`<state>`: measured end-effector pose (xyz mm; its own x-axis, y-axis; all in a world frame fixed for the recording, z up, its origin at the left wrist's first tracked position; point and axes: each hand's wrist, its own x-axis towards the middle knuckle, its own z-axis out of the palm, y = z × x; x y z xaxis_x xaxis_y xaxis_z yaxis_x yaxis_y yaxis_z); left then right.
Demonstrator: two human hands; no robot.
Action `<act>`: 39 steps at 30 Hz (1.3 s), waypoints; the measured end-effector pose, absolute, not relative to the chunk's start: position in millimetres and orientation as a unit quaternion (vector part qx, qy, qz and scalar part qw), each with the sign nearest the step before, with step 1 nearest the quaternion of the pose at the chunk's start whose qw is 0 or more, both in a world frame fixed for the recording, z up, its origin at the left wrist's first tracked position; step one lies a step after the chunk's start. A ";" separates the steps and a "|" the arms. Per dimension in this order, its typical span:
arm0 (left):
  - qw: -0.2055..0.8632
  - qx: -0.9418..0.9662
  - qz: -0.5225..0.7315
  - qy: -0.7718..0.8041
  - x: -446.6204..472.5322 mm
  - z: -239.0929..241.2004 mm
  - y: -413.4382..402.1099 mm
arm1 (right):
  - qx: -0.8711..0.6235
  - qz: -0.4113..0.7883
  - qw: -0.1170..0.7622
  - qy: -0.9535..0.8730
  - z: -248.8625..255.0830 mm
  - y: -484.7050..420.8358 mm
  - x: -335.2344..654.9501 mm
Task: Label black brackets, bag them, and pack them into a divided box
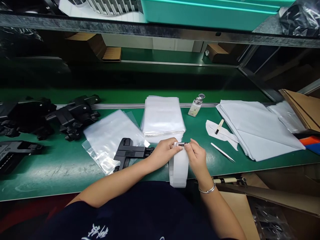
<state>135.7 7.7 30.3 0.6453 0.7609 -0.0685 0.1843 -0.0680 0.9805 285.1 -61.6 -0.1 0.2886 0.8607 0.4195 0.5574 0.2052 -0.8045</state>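
Note:
Both my hands are together above the table's front edge, at a hanging loop of white backing strip, which looks like a roll of labels. My left hand is closed, pinching the strip's top between thumb and fingers. A small dark label lies across that top. At the label's right end, the thumb and fingertips of my right hand pinch together on its dark tip. Beside my left wrist a black plastic bracket-like part rests on clear plastic bags. Fingers partly hide the label.
A stack of clear bags stands behind my hands. To the right are a small bottle, a brush on a white cloth, tweezers and white sheets. Black assemblies sit left. A metal shelf edge crosses overhead.

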 end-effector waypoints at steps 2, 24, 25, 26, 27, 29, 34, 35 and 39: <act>0.603 0.675 0.241 0.349 136.0 27.9 9.1 | -0.625 0.115 0.506 -0.584 -0.1 -63.3 286.0; 0.785 0.491 0.193 0.323 131.3 16.6 17.1 | -0.608 -0.147 0.384 -0.680 -12.8 -66.3 288.4; 0.795 0.474 0.186 0.329 130.5 17.3 17.5 | -0.602 -0.150 0.377 -0.688 -15.4 -67.3 288.9; 0.800 0.465 0.179 0.334 129.3 17.8 18.5 | -0.596 -0.156 0.370 -0.696 -18.2 -68.4 289.5; 0.802 0.462 0.171 0.337 127.7 18.3 20.0 | -0.588 -0.165 0.367 -0.701 -21.1 -69.7 290.1; 0.803 0.469 0.147 0.337 124.0 19.0 23.8 | -0.569 -0.186 0.373 -0.709 -26.5 -72.5 290.8; 0.779 0.521 0.092 0.337 116.4 23.7 29.7 | -0.534 -0.185 0.453 -0.690 -26.5 -74.3 287.9; 0.767 0.534 0.094 0.342 115.3 25.5 29.4 | -0.539 -0.161 0.494 -0.663 -23.2 -73.2 287.3; 0.604 0.691 0.181 0.355 112.1 34.3 27.6 | -0.579 0.086 0.578 -0.569 -5.1 -66.8 289.7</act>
